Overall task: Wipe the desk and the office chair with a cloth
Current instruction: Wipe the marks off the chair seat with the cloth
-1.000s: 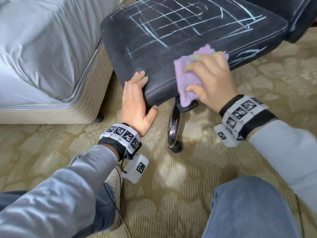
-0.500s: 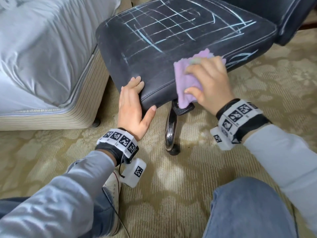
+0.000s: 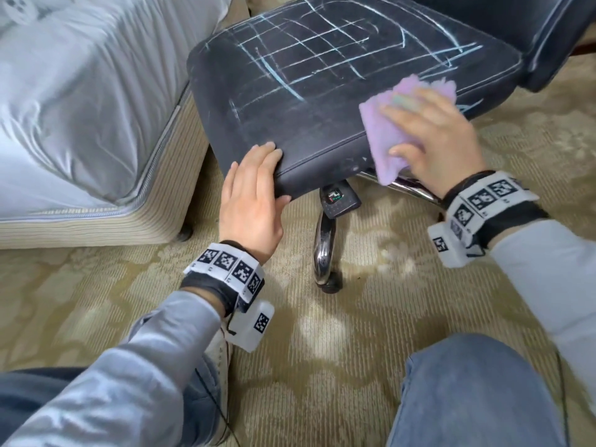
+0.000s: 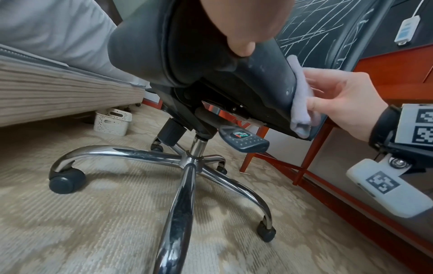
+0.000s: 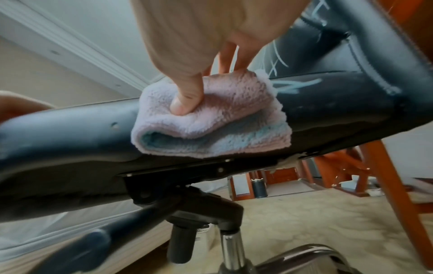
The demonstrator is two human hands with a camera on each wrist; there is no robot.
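The black office chair seat carries pale chalk lines across its top and right side. My right hand presses a folded lilac cloth flat against the seat's front right edge, thumb on the cloth's lower part. In the right wrist view the cloth lies over the seat's side wall, next to a chalk mark. My left hand holds the seat's front left corner, fingers straight on top and thumb under the edge. The left wrist view shows the cloth and the right hand on the seat's side.
A bed with grey sheets stands close on the left. The chrome star base with castors and a lever paddle sit under the seat. Red wooden desk legs stand behind. My knees are on the patterned carpet.
The right hand has slid the cloth to the right along the seat's front edge. The left hand keeps its hold on the front left corner.
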